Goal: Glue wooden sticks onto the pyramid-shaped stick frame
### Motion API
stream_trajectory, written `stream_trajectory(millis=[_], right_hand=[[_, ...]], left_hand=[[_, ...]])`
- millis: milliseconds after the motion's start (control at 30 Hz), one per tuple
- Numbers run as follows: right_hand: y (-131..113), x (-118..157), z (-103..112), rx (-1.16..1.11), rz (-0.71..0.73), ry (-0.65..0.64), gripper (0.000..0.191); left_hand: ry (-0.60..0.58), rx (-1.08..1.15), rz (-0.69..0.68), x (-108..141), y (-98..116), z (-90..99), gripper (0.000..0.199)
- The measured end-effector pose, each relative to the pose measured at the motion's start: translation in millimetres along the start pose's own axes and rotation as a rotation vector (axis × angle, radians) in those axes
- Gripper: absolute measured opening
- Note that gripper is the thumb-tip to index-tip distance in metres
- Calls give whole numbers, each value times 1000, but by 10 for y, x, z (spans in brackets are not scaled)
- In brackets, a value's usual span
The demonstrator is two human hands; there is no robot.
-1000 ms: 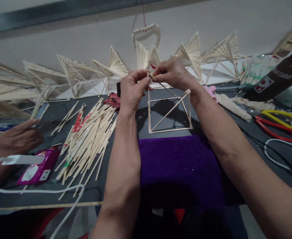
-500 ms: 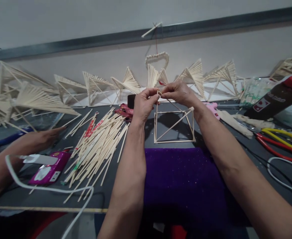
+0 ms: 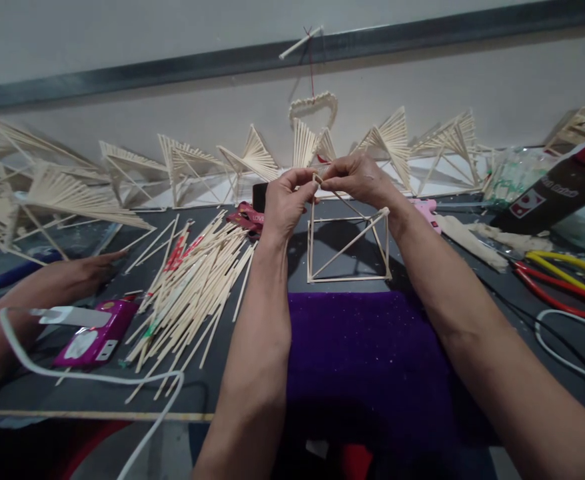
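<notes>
A frame of thin wooden sticks [image 3: 348,280] stands on the dark table just beyond a purple cloth [image 3: 352,353]. It has a square base, with slanting sticks rising from it. At its far left upper corner, my left hand [image 3: 288,199] pinches the stick ends between thumb and fingers. My right hand [image 3: 355,180] pinches the same corner from the other side, and the fingertips of both hands nearly meet there. The exact joint is partly hidden by the fingers.
Loose wooden sticks [image 3: 197,293] lie left of my arm, near a magenta power bank [image 3: 97,331] with a white cable. Another person's hand [image 3: 82,273] rests at far left. Finished stick models [image 3: 252,160] line the wall. Scissors [image 3: 562,287] and a dark bottle [image 3: 547,193] are at right.
The view has shifted slightly, so everything sits a little higher in the picture. Both hands keep their pinch at the frame's upper corner.
</notes>
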State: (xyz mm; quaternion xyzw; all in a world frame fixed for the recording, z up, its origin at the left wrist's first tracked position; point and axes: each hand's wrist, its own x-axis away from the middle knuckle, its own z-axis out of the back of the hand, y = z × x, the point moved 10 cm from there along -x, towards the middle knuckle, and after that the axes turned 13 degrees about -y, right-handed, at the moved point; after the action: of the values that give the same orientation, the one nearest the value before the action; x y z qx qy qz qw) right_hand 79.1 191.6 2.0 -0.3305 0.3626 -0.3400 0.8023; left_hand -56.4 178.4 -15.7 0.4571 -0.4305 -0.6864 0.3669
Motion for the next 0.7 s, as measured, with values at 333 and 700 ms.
stream_trajectory(millis=[333, 700], right_hand=[[-7, 5, 2, -2, -17, -1, 28], [-18, 28, 34, 12, -38, -15, 25]], left_hand=[[-10, -15, -2, -1, 7, -8, 18], [-25, -107, -33, 8, 107, -47, 18]])
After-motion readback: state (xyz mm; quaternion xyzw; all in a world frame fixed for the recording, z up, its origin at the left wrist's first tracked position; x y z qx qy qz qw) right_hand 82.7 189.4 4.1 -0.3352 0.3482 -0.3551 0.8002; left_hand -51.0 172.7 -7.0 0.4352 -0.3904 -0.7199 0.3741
